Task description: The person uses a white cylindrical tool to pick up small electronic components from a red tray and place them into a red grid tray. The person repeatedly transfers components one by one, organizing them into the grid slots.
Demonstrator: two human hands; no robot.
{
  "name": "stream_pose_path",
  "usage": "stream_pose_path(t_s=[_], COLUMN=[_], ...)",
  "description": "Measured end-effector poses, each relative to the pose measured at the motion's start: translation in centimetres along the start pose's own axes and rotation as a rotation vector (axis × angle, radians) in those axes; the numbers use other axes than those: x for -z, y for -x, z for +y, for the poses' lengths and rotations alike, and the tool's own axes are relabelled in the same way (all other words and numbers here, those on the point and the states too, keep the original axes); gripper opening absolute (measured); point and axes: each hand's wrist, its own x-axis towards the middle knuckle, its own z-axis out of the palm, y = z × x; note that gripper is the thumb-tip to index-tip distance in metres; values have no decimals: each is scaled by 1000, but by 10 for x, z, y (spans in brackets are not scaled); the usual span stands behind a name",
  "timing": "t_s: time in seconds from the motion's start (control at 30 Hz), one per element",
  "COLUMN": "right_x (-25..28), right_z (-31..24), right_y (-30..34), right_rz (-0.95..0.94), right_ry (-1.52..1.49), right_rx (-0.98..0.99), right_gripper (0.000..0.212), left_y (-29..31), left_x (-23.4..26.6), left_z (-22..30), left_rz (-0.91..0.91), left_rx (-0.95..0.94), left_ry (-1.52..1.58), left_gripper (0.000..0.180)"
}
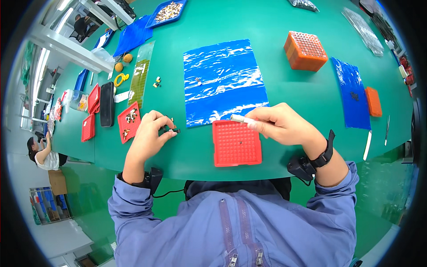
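Right hand (pixel 282 124) holds a slender rod (pixel 240 119) near a dimpled tray (pixel 238 149).

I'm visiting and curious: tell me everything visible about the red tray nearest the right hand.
The red tray is shallow and roughly square, plastic-looking, with a raised rim and a grid of small dimples across its floor. It lies flat on the green table, its far edge by the blue sheet. A tiny dark bit lies near its middle. The right hand holds a white pen-like tool at its far right corner; contact is unclear.
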Motion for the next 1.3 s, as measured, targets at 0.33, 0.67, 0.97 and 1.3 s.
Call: stream_pose_path(t_s=[0.33, 0.67, 0.97, 1.3], right_x=[-1, -2, 1, 1], right_z=[4, -11, -6, -3], right_y=[1, 4, 5, 3], right_rz=[-7, -116, -80, -52], right_ry=[-110, -293, -446, -348], right_rx=[-76, -78, -135, -110], right_gripper=[27, 24, 28, 22], left_y=[2, -18, -48, -48], left_x=[-1, -3, -35, -52], left_z=[8, 69, 76, 70], left_rz=[97, -229, -362, -419], left_rx=[-1, -183, -239, -187], left_ry=[184, 1181, 1725, 1830], left_gripper=[9, 10, 8, 7])
